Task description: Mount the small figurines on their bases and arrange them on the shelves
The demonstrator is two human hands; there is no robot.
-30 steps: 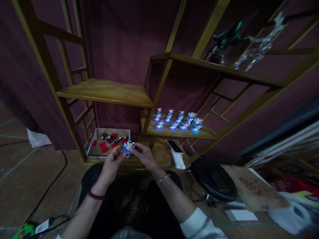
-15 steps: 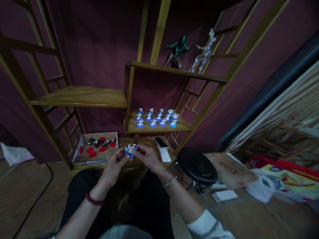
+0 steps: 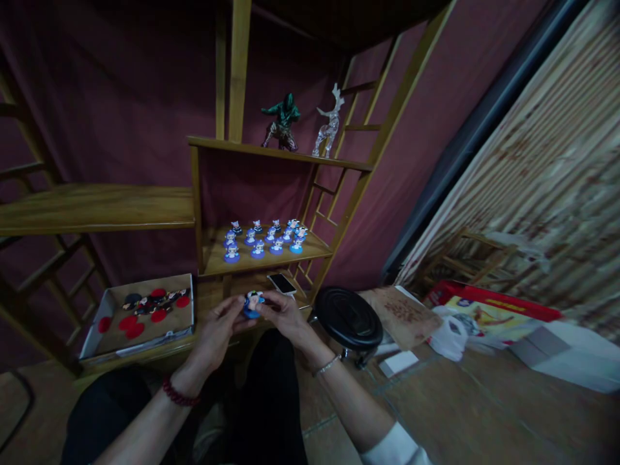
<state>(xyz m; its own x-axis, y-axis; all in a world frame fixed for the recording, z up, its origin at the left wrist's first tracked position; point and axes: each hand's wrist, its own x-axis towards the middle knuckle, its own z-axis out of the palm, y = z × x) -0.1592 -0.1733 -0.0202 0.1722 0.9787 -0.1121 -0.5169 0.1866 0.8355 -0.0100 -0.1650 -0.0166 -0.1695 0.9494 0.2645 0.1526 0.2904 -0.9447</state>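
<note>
Between my two hands, above my lap, is a small blue and white toy figurine (image 3: 252, 303). The fingers of my left hand (image 3: 219, 330) pinch its left side, and those of my right hand (image 3: 287, 318) grip its right side. Behind it, several similar figurines (image 3: 258, 249) stand upright in rows on the small wooden shelf (image 3: 213, 263); most have purple bases and a few at the right are blue. To the left, a shallow cardboard box (image 3: 109, 336) holds red discs (image 3: 134, 329) and dark figure pieces (image 3: 145, 305) lying loose.
A phone (image 3: 281, 283) lies on the lower board just beyond my right hand. Above, a green figure (image 3: 283, 123) and a clear deer statue (image 3: 329, 123) stand on the upper shelf. A black round stool (image 3: 347, 318), a white plastic bag (image 3: 449, 334) and a red-yellow box (image 3: 498, 315) are at the right.
My view has turned to the right, so the shelves and box sit further left and more of the right side shows. Both hands still hold the figurine, which appears slightly turned.
</note>
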